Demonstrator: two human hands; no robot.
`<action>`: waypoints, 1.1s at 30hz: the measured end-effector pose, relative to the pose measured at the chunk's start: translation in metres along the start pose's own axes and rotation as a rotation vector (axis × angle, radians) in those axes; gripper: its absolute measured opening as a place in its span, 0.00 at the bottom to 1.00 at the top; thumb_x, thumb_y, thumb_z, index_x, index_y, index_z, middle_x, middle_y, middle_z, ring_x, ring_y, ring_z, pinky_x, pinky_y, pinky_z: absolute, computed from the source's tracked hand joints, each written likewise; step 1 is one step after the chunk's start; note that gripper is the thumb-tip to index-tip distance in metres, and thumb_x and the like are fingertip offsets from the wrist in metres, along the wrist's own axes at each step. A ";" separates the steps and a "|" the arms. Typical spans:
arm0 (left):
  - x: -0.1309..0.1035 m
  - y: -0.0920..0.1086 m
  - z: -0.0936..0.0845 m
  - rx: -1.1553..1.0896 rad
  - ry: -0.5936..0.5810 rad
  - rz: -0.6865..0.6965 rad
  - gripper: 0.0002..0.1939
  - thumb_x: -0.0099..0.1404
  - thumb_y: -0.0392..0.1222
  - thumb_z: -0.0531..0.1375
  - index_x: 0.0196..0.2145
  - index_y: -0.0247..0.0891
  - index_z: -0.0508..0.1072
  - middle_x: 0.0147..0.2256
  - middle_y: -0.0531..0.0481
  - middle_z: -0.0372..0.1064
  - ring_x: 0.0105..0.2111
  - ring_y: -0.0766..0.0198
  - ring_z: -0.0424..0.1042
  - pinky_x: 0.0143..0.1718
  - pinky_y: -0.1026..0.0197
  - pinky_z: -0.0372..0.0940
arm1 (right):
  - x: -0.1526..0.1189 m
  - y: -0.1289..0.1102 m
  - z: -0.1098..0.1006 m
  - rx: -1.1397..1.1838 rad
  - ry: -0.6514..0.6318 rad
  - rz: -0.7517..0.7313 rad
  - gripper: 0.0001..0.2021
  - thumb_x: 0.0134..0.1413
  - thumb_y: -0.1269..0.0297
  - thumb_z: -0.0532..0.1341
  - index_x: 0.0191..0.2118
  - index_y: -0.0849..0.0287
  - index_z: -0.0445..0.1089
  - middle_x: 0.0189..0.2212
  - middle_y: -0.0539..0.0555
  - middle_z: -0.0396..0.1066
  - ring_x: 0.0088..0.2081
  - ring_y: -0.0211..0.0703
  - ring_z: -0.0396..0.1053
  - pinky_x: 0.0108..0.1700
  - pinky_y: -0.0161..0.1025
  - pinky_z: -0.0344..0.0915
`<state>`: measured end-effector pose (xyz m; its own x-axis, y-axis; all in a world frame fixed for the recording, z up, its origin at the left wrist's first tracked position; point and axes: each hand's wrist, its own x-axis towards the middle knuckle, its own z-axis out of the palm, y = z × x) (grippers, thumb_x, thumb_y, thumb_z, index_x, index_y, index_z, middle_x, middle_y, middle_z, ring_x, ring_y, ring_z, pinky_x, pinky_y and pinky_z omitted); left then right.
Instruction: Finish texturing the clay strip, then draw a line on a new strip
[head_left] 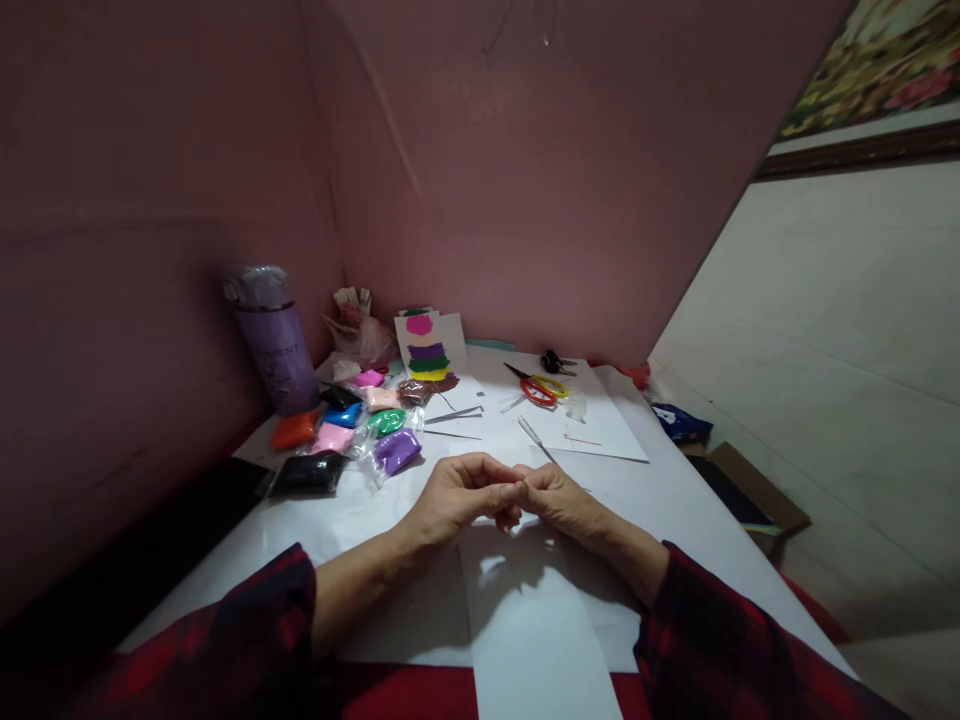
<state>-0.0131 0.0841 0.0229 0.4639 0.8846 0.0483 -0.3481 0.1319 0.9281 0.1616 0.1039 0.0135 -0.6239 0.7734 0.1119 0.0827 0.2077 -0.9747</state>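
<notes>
The left hand (466, 488) and right hand (561, 498) meet in a narrow fingertip pinch; I cannot tell what's between. It looks like fine fingerwork, calling next for light pressure; a silver-handled tool (529, 431) lies beyond, at twelve o'clock

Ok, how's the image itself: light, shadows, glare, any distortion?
Head view: dim, left wall murky; head view: left hand and right hand cast shadow onto the sheet below; head view: glints on the front black packet; head view: bottle leans outward, probably lens stretch.
</notes>
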 end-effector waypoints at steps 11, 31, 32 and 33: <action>-0.001 0.002 0.000 0.003 -0.006 0.030 0.19 0.53 0.49 0.70 0.35 0.30 0.76 0.23 0.48 0.74 0.22 0.66 0.72 0.26 0.64 0.66 | 0.000 0.000 0.000 0.060 -0.032 0.021 0.32 0.51 0.33 0.56 0.22 0.60 0.75 0.24 0.55 0.73 0.34 0.44 0.69 0.51 0.47 0.61; -0.004 0.009 0.001 0.176 -0.045 0.079 0.18 0.55 0.50 0.68 0.31 0.29 0.75 0.22 0.46 0.74 0.21 0.65 0.72 0.25 0.62 0.69 | -0.002 0.001 -0.003 0.076 -0.096 0.014 0.31 0.53 0.35 0.55 0.23 0.60 0.76 0.26 0.55 0.73 0.37 0.44 0.68 0.48 0.44 0.63; -0.004 0.008 0.001 0.181 -0.046 0.082 0.18 0.55 0.50 0.68 0.31 0.29 0.75 0.22 0.46 0.74 0.21 0.65 0.72 0.25 0.61 0.69 | -0.002 0.001 -0.002 0.067 -0.091 0.014 0.31 0.53 0.34 0.55 0.22 0.60 0.76 0.26 0.55 0.73 0.38 0.45 0.69 0.49 0.44 0.63; -0.004 0.008 0.001 0.187 -0.044 0.086 0.18 0.55 0.51 0.68 0.31 0.29 0.75 0.22 0.46 0.74 0.20 0.65 0.72 0.25 0.61 0.69 | -0.002 0.001 -0.002 0.055 -0.089 0.014 0.32 0.53 0.35 0.54 0.22 0.60 0.76 0.26 0.55 0.73 0.38 0.45 0.69 0.49 0.44 0.63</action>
<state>-0.0170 0.0814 0.0305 0.4760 0.8679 0.1422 -0.2327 -0.0317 0.9720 0.1643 0.1040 0.0128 -0.6896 0.7194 0.0829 0.0505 0.1620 -0.9855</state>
